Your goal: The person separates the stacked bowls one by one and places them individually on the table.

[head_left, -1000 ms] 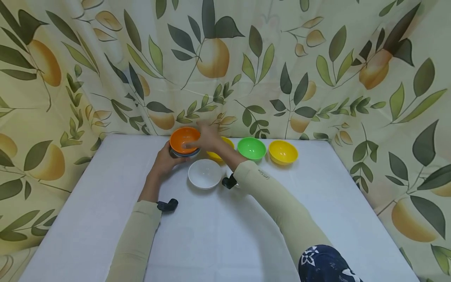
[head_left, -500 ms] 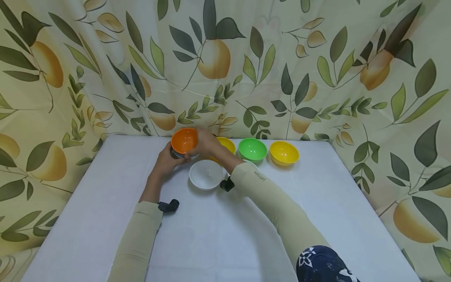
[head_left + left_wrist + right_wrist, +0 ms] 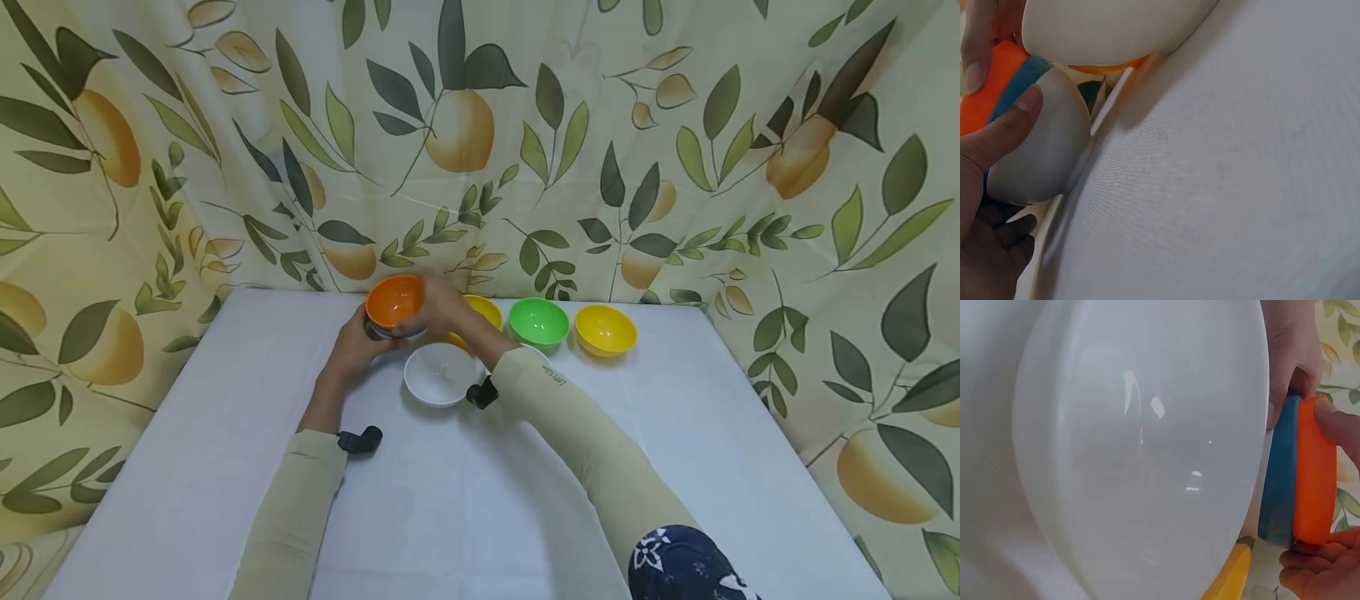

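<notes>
In the head view an orange bowl (image 3: 393, 302) sits at the top of a stack at the back left of the table. Below it are a blue bowl (image 3: 1279, 481) and a white bowl (image 3: 1054, 144), seen from the wrists. My left hand (image 3: 354, 343) grips the lower stack from the left, its thumb against the white and blue bowls. With my right hand (image 3: 442, 307) I hold the orange bowl, thumb on its rim and fingers under its far side. The orange bowl's right part is covered by that hand. Another white bowl (image 3: 439, 375) stands just in front.
A yellow bowl (image 3: 483, 310) is partly behind my right arm. Right of it stand a green bowl (image 3: 539, 322) and another yellow bowl (image 3: 606, 330). My right forearm mostly hides one more white bowl (image 3: 537, 352). A patterned curtain (image 3: 480, 208) hangs behind the white-covered table (image 3: 420, 508).
My right hand has moved slightly left and down, and its fingers have closed onto the orange bowl. The left hand has stayed at the stack. The other bowls have not moved.
</notes>
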